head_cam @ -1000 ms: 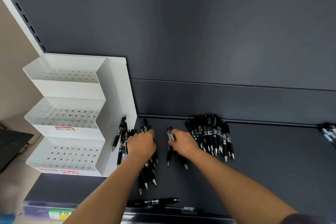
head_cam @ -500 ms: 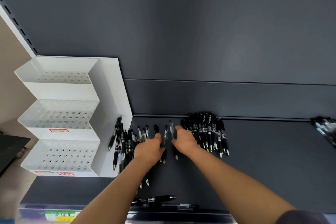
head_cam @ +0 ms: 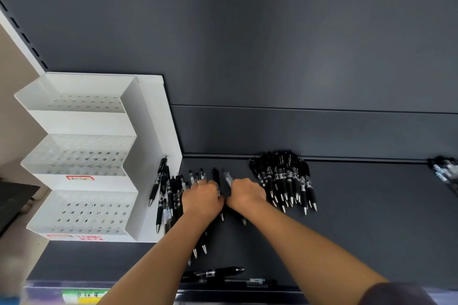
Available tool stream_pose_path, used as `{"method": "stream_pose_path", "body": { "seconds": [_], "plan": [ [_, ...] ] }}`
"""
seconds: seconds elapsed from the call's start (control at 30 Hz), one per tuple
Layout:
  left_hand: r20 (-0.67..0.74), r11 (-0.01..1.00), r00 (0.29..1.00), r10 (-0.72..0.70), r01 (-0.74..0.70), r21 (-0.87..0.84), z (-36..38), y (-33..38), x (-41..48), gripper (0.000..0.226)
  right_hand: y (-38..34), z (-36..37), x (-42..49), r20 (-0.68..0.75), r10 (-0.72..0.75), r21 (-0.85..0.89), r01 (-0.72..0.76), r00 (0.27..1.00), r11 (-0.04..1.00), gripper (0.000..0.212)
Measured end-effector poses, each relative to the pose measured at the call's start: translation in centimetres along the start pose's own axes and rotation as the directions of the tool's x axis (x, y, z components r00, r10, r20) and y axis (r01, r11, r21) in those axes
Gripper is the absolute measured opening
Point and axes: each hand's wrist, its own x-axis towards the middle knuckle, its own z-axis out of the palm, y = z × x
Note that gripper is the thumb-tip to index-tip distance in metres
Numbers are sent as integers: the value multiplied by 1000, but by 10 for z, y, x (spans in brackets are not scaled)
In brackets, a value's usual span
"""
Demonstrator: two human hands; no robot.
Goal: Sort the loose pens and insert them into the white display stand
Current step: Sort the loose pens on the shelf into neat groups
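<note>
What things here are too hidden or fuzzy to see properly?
In the head view:
- Fingers of the left hand and right hand: hidden behind their knuckles, grip unclear.
- Pens at the right edge: cut off, blurred.
- Red label on the white stand: too small to read.
</note>
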Motion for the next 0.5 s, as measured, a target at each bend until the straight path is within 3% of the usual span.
{"method": "stream_pose_path", "body": {
  "seconds": [0.1,0.23,0.4,0.5],
  "plan": [
    [19,997,1000,-21,19,73,3,9,5,46,6,-2,1,17,-7,34,6,1000,999,24],
    [49,994,998,-42,37,104,-2,16,11,32,16,-8,0,19,-7,168,4,1000,986,23],
    [-5,978,999,-39,37,-204,-13,40,16,23,36,-32,-3,-128,-8,324,50,992,945,12],
    [-43,928,999,15,-30,-371,-19,66,18,20,60,-47,-4,-182,44,398,33,982,917,18]
  ]
}}
